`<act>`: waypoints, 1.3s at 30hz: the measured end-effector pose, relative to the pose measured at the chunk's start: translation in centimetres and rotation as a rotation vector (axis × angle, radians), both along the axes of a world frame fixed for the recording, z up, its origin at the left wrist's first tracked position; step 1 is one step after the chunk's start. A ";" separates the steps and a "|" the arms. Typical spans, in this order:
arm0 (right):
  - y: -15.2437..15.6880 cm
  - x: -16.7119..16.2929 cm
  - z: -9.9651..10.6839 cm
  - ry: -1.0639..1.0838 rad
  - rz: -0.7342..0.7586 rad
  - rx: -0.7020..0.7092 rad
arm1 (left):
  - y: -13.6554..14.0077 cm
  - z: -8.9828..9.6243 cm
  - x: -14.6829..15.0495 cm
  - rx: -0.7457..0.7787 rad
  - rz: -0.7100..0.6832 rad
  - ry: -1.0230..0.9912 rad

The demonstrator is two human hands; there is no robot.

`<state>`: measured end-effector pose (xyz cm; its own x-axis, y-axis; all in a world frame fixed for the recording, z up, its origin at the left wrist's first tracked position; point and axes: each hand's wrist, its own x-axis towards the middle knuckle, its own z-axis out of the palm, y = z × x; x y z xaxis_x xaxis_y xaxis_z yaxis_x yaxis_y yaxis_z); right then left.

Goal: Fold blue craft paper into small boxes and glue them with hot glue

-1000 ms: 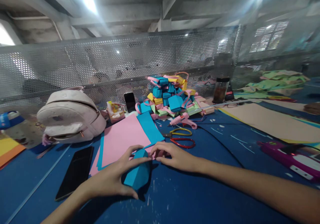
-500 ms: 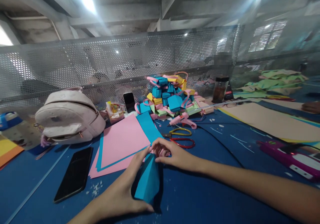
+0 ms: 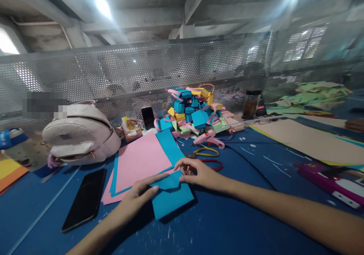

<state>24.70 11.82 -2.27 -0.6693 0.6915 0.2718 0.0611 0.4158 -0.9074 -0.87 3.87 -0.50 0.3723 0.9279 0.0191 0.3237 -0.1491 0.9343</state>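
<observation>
A folded blue paper (image 3: 173, 202) lies flattened on the blue table in front of me, with a flap along its far edge. My left hand (image 3: 143, 192) grips its left side, thumb on top of the flap and fingers along the far edge. At the flap's right corner, my right hand (image 3: 196, 174) pinches the paper between thumb and curled fingers. Just beyond both hands lies a stack of pink sheets (image 3: 142, 160) and blue sheets (image 3: 167, 143). Scissors (image 3: 207, 152) with one yellow and one red handle rest beyond my right hand.
A pink glue gun (image 3: 209, 138) with a black cord lies before a pile of coloured paper pieces (image 3: 196, 111). Left are a black phone (image 3: 84, 200) and a pale backpack (image 3: 82, 133). Right are a magenta device (image 3: 327, 183), large paper sheets (image 3: 307, 137) and another person's hand (image 3: 355, 125).
The blue paper has gone from standing upright and partly opened to lying flat with its flap folded over. My left hand has moved up from its near end to its left side.
</observation>
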 end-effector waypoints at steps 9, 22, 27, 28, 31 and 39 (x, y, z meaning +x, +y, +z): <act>0.1 0.0 0.3 -0.066 0.041 0.099 | -0.4 -0.1 1.3 -0.066 0.100 0.045; -1.9 -0.3 0.3 -0.444 0.096 0.392 | -0.9 -0.6 1.8 0.067 0.097 0.209; -1.9 -0.3 0.4 -0.405 0.101 0.409 | -0.9 -0.9 1.8 0.143 0.119 0.450; -1.9 -0.4 0.4 -0.412 0.106 0.430 | -0.9 -1.1 1.8 0.152 0.123 0.466; -2.2 -0.6 0.1 -0.457 0.098 0.475 | -0.9 -1.9 1.8 0.173 0.140 0.497; -2.9 -1.0 -0.3 -0.511 0.036 0.448 | -1.0 -2.6 2.3 0.271 0.139 0.643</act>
